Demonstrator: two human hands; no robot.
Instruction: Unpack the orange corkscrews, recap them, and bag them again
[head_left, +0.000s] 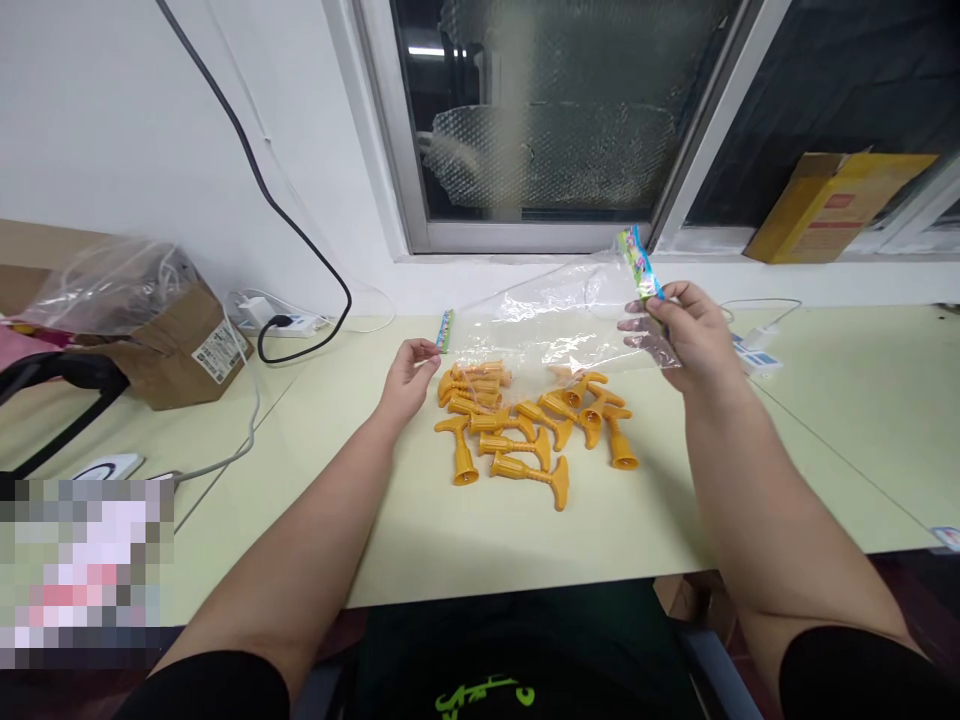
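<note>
A clear plastic bag (pixel 540 310) with a colourful printed strip at each end stretches sideways between my two hands above the table. My left hand (pixel 410 378) pinches its left end by the small green strip. At the other end, my right hand (pixel 694 325) grips the bag just below the blue and green printed header (pixel 637 262); some of its fingers show through the film. Below the bag lies a loose pile of several orange plastic corkscrew-like pieces (pixel 517 445) with T-shaped handles and flared ends. The film partly covers the rear ones.
At the left stands an open cardboard box (pixel 187 350) with clear plastic in it. Power strips (pixel 300 325) and cables lie along the wall. A yellow carton (pixel 840 210) leans against the window on the right. The pale green table (pixel 600 530) ends just before my body.
</note>
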